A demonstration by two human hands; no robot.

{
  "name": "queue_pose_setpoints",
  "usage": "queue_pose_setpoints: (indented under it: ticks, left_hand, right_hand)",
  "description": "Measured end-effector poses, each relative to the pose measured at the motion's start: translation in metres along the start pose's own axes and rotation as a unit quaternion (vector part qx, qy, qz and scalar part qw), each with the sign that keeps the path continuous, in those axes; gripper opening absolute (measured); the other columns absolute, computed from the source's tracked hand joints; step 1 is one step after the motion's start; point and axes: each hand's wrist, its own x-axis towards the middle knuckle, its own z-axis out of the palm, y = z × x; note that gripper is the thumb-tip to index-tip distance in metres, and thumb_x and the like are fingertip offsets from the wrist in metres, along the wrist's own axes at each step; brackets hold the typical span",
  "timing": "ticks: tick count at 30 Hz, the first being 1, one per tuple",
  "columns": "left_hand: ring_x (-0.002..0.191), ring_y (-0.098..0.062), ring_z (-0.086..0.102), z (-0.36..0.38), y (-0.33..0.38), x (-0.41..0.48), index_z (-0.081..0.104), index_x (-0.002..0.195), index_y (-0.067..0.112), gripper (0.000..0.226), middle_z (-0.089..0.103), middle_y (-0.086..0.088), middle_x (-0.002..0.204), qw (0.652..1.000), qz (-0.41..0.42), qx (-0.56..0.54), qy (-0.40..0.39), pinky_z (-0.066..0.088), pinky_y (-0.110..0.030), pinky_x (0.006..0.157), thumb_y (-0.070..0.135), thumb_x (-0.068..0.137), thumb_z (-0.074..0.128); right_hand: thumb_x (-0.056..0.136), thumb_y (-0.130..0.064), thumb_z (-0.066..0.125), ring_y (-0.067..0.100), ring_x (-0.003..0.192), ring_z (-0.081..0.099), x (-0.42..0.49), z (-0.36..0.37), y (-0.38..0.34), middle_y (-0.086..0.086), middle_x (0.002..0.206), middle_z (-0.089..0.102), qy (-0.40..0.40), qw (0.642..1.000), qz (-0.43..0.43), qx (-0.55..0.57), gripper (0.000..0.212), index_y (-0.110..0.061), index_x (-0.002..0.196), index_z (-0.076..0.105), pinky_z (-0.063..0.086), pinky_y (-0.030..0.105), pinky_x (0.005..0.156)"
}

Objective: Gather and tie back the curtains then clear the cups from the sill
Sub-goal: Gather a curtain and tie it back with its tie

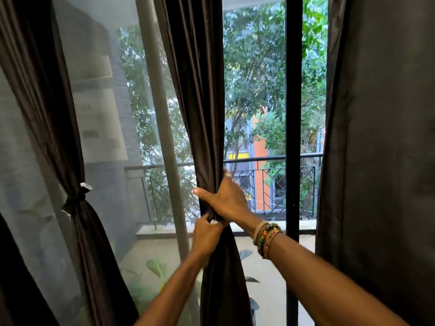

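Note:
A dark brown middle curtain (200, 118) hangs in front of the window, bunched into a narrow waist at hand height. My right hand (227, 200) wraps round that waist from the right, thumb stretched across the front. Just below it, my left hand (206, 235) pinches the dark tie band at the bunched spot. Another dark curtain (77, 231) at the left is cinched by a tie with white ends (75, 200). A third dark curtain (381, 149) hangs loose at the right. No cups or sill are in view.
A black window frame post (293, 137) stands right of the hands. A grey mesh screen (106, 114) covers the left pane. Beyond the glass are a balcony railing (270, 161), green plant leaves (156, 267) on the balcony floor, and trees.

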Motion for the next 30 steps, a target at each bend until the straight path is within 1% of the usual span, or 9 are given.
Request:
queue_pose_setpoints:
  ticks: [2,4,7,9,12,16,20,26,30]
  left_hand:
    - [0.093,-0.026,0.067,0.011,-0.005,-0.008,0.067,0.099,0.023,0.011,0.073,-0.002,0.095,0.999,0.026,0.027,0.034,0.044,-0.031,0.068,0.030,0.091,0.066]
    - [0.104,-0.036,0.063,0.015,-0.005,-0.008,0.058,0.117,0.015,0.030,0.068,-0.012,0.112,0.988,0.068,0.131,0.046,0.037,-0.031,0.071,0.037,0.097,0.055]
    - [0.107,-0.033,0.062,0.014,-0.006,-0.004,0.052,0.123,0.014,0.054,0.066,-0.009,0.118,0.981,0.081,0.175,0.024,0.033,-0.028,0.071,0.055,0.090,0.045]
    - [0.103,-0.028,0.063,0.013,-0.004,-0.004,0.051,0.125,0.016,0.044,0.065,-0.003,0.117,0.978,0.074,0.196,0.012,0.033,-0.026,0.069,0.049,0.096,0.051]
    - [0.076,-0.008,0.056,0.016,-0.006,-0.006,0.053,0.111,0.020,0.018,0.060,0.009,0.090,0.990,0.031,0.134,0.011,0.036,-0.012,0.056,0.024,0.095,0.061]
    - [0.079,-0.019,0.064,0.023,-0.018,-0.014,0.064,0.100,0.015,0.019,0.069,0.001,0.083,0.997,-0.028,0.063,0.045,0.043,-0.020,0.060,0.021,0.084,0.071]
    - [0.105,-0.026,0.065,0.026,-0.032,-0.015,0.049,0.133,0.015,0.044,0.068,-0.005,0.117,0.990,-0.008,0.125,0.068,0.048,-0.031,0.083,0.025,0.092,0.062]
    - [0.101,-0.029,0.063,0.016,-0.045,0.002,0.050,0.121,0.021,0.042,0.068,-0.006,0.113,0.995,-0.027,0.081,0.053,0.049,-0.036,0.086,0.032,0.086,0.070]
    - [0.110,-0.027,0.060,0.015,-0.045,0.015,0.039,0.133,0.020,0.079,0.060,-0.004,0.126,0.998,-0.006,0.018,0.052,0.050,-0.044,0.096,0.039,0.071,0.085]
  right_hand:
    - [0.096,-0.053,0.053,0.034,0.103,0.062,0.005,-0.002,-0.012,0.012,0.104,0.067,0.025,0.990,-0.044,-0.132,0.047,-0.008,0.107,0.056,0.044,0.044,0.097]
    - [0.103,-0.043,0.045,0.031,0.100,0.061,0.008,-0.003,-0.016,0.008,0.096,0.065,0.057,0.981,-0.051,-0.179,0.033,-0.012,0.096,0.055,0.035,0.043,0.104]
    - [0.105,-0.039,0.041,0.033,0.102,0.061,0.010,0.003,-0.009,0.012,0.105,0.066,0.078,0.982,-0.052,-0.163,0.036,-0.007,0.105,0.057,0.037,0.042,0.100]
    - [0.104,-0.038,0.043,0.036,0.100,0.062,0.015,0.008,-0.003,0.016,0.107,0.065,0.049,0.996,-0.025,-0.065,0.038,-0.003,0.110,0.055,0.047,0.039,0.086]
    - [0.095,-0.039,0.056,0.032,0.086,0.067,0.027,0.012,0.003,0.011,0.098,0.068,0.007,0.995,0.009,0.102,0.034,-0.009,0.112,0.054,0.057,0.041,0.073]
    - [0.086,-0.046,0.069,0.020,0.071,0.064,0.032,0.016,0.000,0.001,0.080,0.064,0.000,0.996,-0.021,0.089,0.034,-0.015,0.095,0.059,0.048,0.027,0.055]
    - [0.093,-0.050,0.060,0.029,0.084,0.067,0.031,0.026,0.001,0.010,0.094,0.069,0.092,0.995,0.006,0.044,0.045,-0.007,0.107,0.062,0.054,0.035,0.067]
    - [0.072,-0.072,0.062,0.025,0.091,0.067,0.032,0.018,-0.006,0.002,0.103,0.069,-0.017,1.000,-0.019,-0.012,0.067,-0.023,0.116,0.057,0.059,0.043,0.078]
    - [0.079,-0.061,0.072,0.025,0.095,0.067,0.028,-0.003,-0.008,0.005,0.108,0.069,-0.056,0.996,-0.053,-0.043,0.059,-0.021,0.120,0.058,0.057,0.041,0.080]
